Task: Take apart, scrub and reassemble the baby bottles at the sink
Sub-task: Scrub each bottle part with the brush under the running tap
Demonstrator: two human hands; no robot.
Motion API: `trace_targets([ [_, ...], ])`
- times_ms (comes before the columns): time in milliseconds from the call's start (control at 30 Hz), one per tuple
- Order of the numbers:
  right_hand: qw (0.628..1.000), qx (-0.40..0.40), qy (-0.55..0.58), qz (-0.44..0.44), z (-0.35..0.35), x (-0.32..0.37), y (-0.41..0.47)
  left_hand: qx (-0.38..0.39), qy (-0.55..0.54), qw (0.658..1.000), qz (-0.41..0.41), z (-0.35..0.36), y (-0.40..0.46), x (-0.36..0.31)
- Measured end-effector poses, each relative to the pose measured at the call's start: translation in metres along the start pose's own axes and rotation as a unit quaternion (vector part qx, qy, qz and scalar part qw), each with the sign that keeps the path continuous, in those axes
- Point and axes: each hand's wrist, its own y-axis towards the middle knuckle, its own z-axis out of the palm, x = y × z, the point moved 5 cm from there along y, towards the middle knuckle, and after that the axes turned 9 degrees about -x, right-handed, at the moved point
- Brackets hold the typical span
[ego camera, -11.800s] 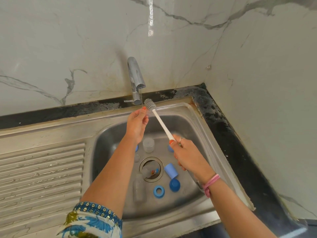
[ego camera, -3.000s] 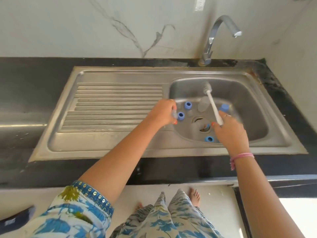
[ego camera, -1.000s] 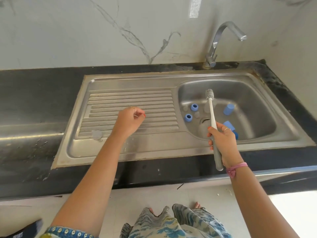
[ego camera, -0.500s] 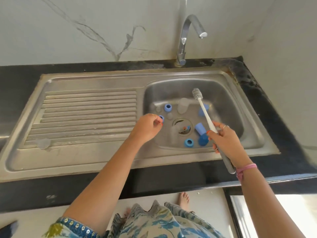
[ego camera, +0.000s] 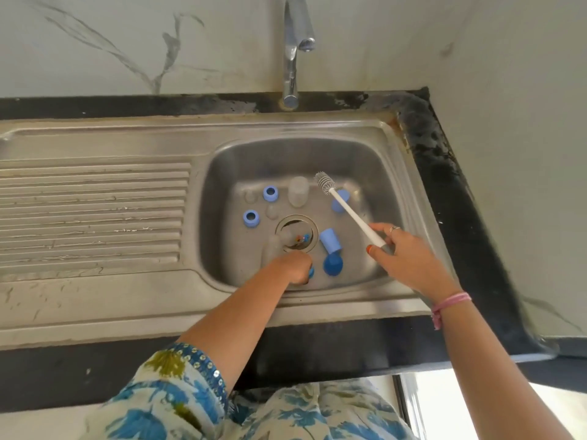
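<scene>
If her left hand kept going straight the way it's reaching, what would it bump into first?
The left hand reaches forward into the sink basin, already touching a blue part. Straight on, it would probably meet the drain, or the clear bottle lying beside it; depth is unclear.

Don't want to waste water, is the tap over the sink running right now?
Off, as far as visible: no stream falls from the tap spout into the sink basin.
</scene>
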Motion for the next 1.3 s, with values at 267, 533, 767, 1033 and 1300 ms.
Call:
trace_targets([
  [267,1.000,0.007,0.015,0.019,0.004,-0.009,0.017,0.024,0.040,0.998,-0.033,0.019,0.027,0.008],
  [533,0.999,0.008,0.018,0.030,0.008,-0.008,0.034,0.058,0.071,0.996,-0.019,0.037,0.039,0.013],
  [767,0.998,-0.010,0.036,0.045,0.008,-0.006,0.045,-0.069,0.004,0.998,-0.003,0.004,0.047,0.007],
  [1033,0.992,-0.054,0.078,0.083,0.005,0.003,0.049,-0.328,-0.176,0.928,0.014,-0.133,0.044,0.037],
  [1300,0.982,-0.095,0.125,0.107,0.003,0.023,0.057,-0.350,-0.125,0.928,-0.010,-0.235,0.051,0.055],
])
